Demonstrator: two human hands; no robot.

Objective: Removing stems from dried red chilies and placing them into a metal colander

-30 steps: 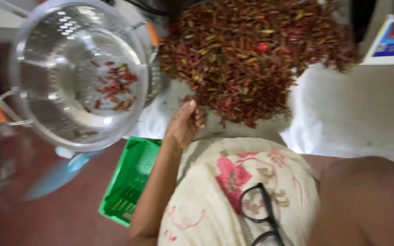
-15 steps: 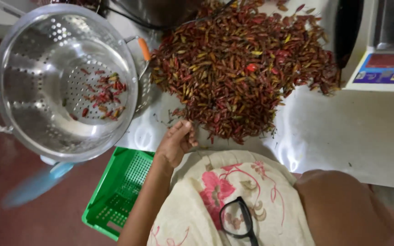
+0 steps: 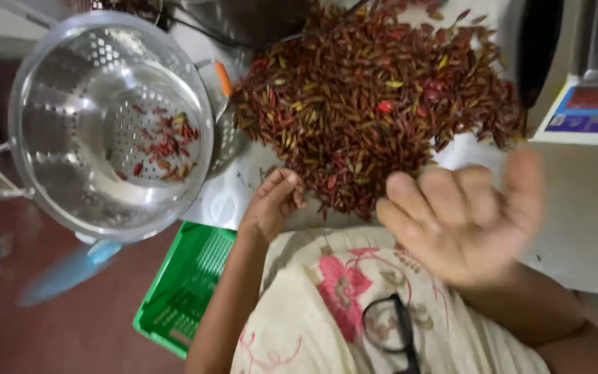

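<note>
Picking chillies (image 3: 368,111) with left hand (image 3: 275,204)

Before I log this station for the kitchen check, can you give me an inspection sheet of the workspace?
Surface: white table, mostly covered.
Job's things: heap of small red and yellow dried chillies; perforated steel colander holding a few chillies.
Clutter: green plastic crate on the floor; black-framed glasses hanging on the floral shirt.
Hands: left hand at the heap's near edge; right hand raised, open, blurred.
Cables: dark cable behind the colander.
Surroundings: reddish floor.
</note>
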